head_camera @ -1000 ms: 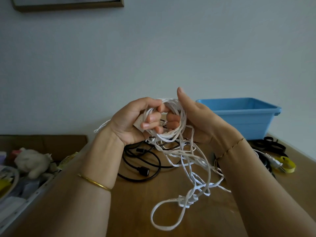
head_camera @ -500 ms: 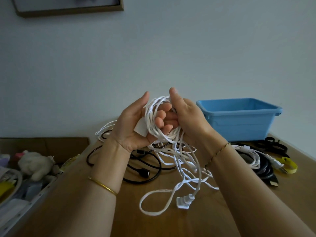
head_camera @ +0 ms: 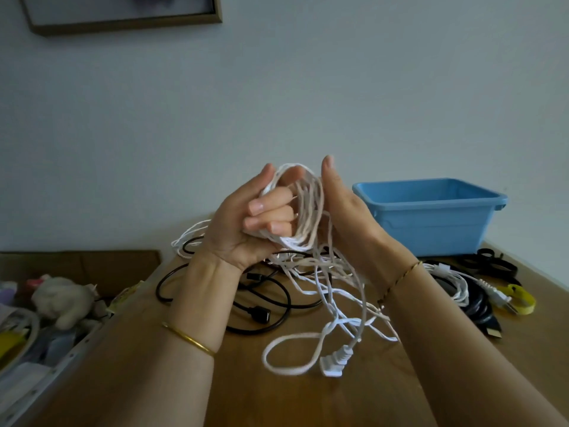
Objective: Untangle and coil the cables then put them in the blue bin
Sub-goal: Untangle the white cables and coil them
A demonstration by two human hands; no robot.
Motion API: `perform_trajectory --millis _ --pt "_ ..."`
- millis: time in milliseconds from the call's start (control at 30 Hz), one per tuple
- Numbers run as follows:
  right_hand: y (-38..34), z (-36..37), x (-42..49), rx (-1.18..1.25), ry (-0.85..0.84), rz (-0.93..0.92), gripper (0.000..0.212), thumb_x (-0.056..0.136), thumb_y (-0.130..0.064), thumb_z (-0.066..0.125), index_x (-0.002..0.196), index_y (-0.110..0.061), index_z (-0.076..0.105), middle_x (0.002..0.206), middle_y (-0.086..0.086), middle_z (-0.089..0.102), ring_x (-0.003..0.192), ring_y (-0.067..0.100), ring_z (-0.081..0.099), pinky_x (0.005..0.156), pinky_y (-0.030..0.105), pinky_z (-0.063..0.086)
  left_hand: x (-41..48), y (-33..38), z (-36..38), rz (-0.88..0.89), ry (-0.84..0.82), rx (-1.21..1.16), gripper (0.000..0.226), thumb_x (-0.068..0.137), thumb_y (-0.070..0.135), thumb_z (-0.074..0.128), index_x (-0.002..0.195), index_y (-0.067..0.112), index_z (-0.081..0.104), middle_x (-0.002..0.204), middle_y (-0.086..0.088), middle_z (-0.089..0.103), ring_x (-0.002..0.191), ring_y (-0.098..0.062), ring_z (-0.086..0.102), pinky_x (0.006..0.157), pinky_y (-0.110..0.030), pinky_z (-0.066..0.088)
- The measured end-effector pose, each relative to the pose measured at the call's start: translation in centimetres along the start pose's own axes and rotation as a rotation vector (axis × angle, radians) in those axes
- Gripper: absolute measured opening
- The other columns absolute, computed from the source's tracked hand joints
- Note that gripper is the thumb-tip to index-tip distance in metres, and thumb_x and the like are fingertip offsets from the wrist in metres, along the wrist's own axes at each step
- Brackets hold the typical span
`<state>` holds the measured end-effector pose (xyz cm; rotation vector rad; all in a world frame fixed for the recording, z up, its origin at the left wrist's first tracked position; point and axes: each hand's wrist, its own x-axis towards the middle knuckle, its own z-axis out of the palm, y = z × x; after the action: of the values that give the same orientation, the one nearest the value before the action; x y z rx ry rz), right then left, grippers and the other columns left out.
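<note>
Surface notes. The flat white cable (head_camera: pixel 308 208) looked like smooth, matt plastic sheathing. The round black cable (head_camera: pixel 260 314), near left, appeared rubbery and slightly glossy. The rectangular blue plastic bin (head_camera: pixel 431 226), far right, was smooth with a faint sheen. The brown wooden tabletop (head_camera: pixel 246 396) showed grain under a satin finish. The cream plush toy (head_camera: pixel 63 295), left, was fuzzy cloth. The thin gold bangle (head_camera: pixel 187 338) was polished metal.

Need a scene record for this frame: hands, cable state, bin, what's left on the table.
left hand: grips the white cable coil, fingers curled round it
right hand: against the coil's other side, thumb upright, fingers hidden
loose tail: hangs tangled to the wooden table; white plug lies there
blue bin: back right, contents not visible
black cable: loose on the table below the hands
coiled black cable: at right, outside the bin
</note>
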<state>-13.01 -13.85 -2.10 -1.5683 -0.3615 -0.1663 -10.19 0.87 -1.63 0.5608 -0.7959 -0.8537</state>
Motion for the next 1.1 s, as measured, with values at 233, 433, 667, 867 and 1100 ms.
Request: perform_trajectory --millis 233,433,667,867,1100 --pt "0.2 -2.0 -0.1 -0.013 -0.334 -0.019 0.025 0.087 -0.018 0.057 0.104 0.001 0.056 0.081 0.014 0.066 0.066 0.021 0.063 0.064 0.028 0.053 -0.7 1.0 -0.6 0.089 -0.012 -0.12 0.041 0.101 0.017 0.04 0.128 -0.013 0.045 0.082 -0.02 0.065 0.052 -0.013 0.039 0.065 -0.034 0.051" --pt "0.2 -3.1 0.0 0.003 -0.16 -0.041 0.016 0.094 -0.007 0.05 0.086 -0.007 0.065 0.068 0.006 0.06 0.05 0.008 0.052 0.048 0.017 0.046 -0.5 1.0 -0.7 0.117 -0.039 -0.121 0.044 0.1 0.015 0.043 0.133 -0.012 0.038 0.069 -0.017 0.061 0.053 -0.012 0.039 0.068 -0.033 0.052" --pt "0.1 -3.7 0.1 0.211 -0.08 0.131 0.029 0.099 -0.017 0.043 0.098 0.003 0.064 0.083 0.014 0.068 0.069 0.02 0.066 0.062 0.031 0.059 -0.2 1.1 -1.1 0.162 -0.03 -0.075 0.043 0.098 0.014 0.047 0.133 -0.011 0.04 0.066 -0.011 0.06 0.053 -0.02 0.058 0.078 -0.034 0.056" --pt "-0.2 -4.1 0.1 0.158 0.118 0.181 0.029 0.097 -0.019 0.051 0.093 0.004 0.068 0.079 0.016 0.066 0.065 0.026 0.063 0.076 0.044 0.057 0.3 0.9 0.2 0.268 0.108 0.044 0.036 0.095 0.019 0.043 0.121 -0.004 0.051 0.053 0.003 0.053 0.041 -0.007 0.05 0.061 -0.024 0.057" --pt "-3.2 -5.1 -1.1 0.003 0.225 0.215 0.03 0.097 -0.02 0.051 0.079 -0.001 0.067 0.066 0.012 0.059 0.056 0.023 0.058 0.052 0.032 0.055 3.0 2.7 4.8 0.474 0.346 0.129 0.027 0.095 0.018 0.041 0.108 -0.001 0.056 0.044 0.008 0.044 0.033 -0.004 0.039 0.051 -0.017 0.051"
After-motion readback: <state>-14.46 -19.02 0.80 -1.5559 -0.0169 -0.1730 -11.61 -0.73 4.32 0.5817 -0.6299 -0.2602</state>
